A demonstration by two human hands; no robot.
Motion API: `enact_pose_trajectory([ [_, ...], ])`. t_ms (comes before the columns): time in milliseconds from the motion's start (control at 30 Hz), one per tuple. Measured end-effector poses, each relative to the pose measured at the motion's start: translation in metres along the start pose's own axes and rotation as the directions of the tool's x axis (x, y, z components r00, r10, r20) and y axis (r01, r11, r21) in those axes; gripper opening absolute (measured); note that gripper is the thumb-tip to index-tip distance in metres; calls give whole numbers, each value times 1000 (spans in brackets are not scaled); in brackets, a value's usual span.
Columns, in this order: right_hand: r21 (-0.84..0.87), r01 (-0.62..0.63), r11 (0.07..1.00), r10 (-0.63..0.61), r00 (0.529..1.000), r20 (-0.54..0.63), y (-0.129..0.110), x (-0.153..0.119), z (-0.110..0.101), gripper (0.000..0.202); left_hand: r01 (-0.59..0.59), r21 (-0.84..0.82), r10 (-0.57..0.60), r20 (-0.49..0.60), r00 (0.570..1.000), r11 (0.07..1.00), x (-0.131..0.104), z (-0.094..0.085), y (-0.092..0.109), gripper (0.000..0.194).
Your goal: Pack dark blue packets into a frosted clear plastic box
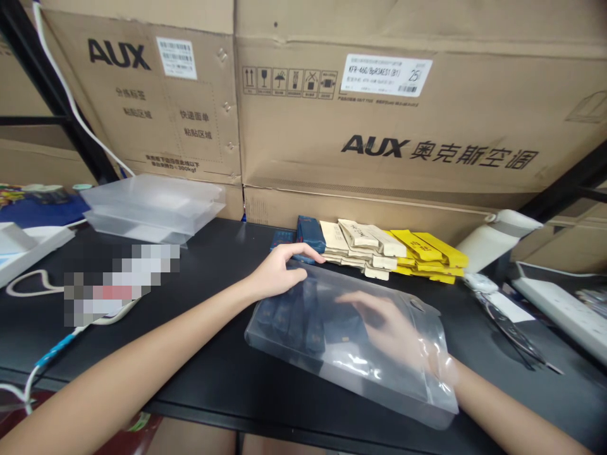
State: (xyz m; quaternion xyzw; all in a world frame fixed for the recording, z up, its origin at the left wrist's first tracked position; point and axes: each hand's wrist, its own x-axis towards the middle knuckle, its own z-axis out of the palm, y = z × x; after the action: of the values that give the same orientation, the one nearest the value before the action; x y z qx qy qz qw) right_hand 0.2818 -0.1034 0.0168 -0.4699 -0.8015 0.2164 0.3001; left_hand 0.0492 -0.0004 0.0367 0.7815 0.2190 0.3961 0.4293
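A clear plastic zip bag [389,379] lies on the black table, its opening to the right. Inside it, toward its left end, several dark blue packets [289,322] show through the film. My right hand [379,319] reaches in through the opening, fingers stretched and apart near the packets, with nothing visibly gripped. At the bag's far left corner, my left hand [283,270] curves with thumb and fingers apart. Its fingertips are close to a dark blue packet [310,234] and the cream packets [351,243] behind the bag; whether they touch is unclear.
Yellow packets [427,253] lie right of the cream ones, before a white bottle [493,237]. Glasses [509,332] and a power strip [564,309] sit at right. Clear plastic trays [152,202] and a pixelated item [123,284] are at left. Large cartons [403,170] stand behind.
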Motion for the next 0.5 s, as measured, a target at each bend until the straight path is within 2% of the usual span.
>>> enact_pose_trajectory([
  [200,-9,7,1000,-8,999,-47,3,1,2,43,37,26,-37,8,999,999,-1,1,1,39],
  [367,27,29,999,-29,1000,5,-1,2,-1,41,29,26,-29,13,999,999,0,2,2,35],
  [500,88,-8,996,4,999,45,-1,0,-1,43,18,18,-18,8,1000,1000,0,2,1,34],
])
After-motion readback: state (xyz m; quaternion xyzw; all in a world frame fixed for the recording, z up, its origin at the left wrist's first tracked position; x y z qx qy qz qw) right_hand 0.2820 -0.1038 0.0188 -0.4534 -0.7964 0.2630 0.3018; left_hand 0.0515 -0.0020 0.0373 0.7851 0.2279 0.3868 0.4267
